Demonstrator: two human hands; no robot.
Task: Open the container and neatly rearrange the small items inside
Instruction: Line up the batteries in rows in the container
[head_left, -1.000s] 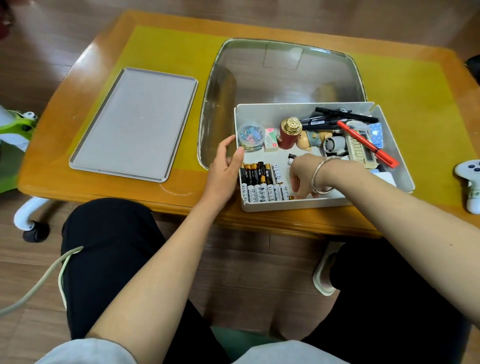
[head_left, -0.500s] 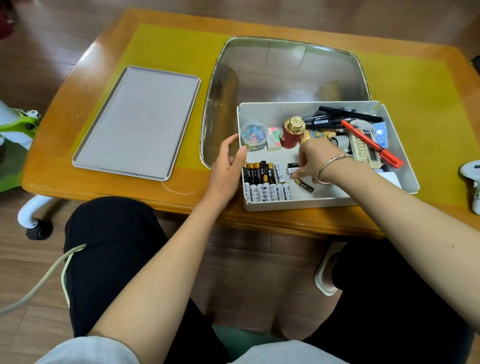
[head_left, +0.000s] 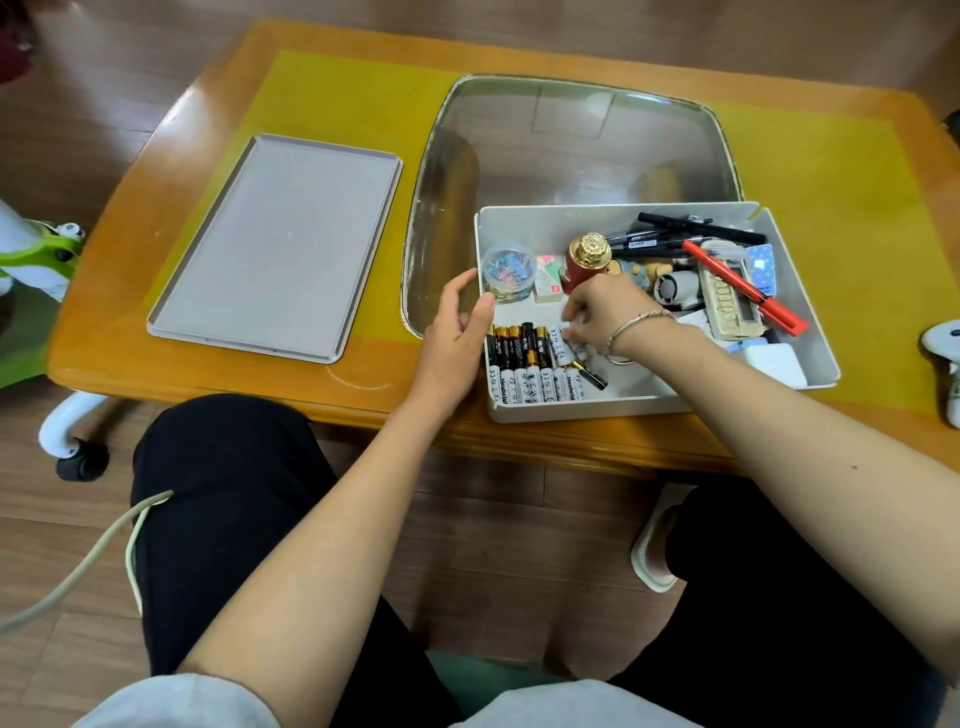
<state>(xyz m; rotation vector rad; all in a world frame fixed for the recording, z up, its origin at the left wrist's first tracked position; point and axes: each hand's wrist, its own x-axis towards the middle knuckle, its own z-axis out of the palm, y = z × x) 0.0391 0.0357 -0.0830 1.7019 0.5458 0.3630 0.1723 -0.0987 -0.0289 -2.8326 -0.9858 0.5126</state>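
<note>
The open white container (head_left: 649, 405) sits at the near right of the wooden table (head_left: 130, 353), its near wall just inside the table's near edge. Inside, at the near-left corner, batteries (head_left: 530, 364) lie side by side in two rows, packed against the left wall and near wall. One loose battery (head_left: 589, 373) lies at a slant just right of the rows.

The right hand (head_left: 605, 309) reaches into the container from the right, a bracelet (head_left: 631, 330) on its wrist. Its fingertips are pinched together on a small white battery (head_left: 563, 332) at the right end of the far row. The left hand (head_left: 454, 338) rests against the outside of the container's left wall, fingers straight and relaxed, the thumb at the rim.

Bare floor shows in the middle of the container, between the batteries and the far row of things. That far row holds a clear round tub of clips (head_left: 509, 270), a small white box (head_left: 548, 278) and a red bottle with a gold cap (head_left: 587, 260). The right half is crowded with black pens (head_left: 696, 226), a red pen (head_left: 743, 288) and a white charger (head_left: 771, 361).

The flat grey lid (head_left: 275, 244) lies well apart on the left of the table. A glass panel (head_left: 571, 140) is set in the tabletop behind the container. A game controller (head_left: 948, 358) lies at the right edge.
</note>
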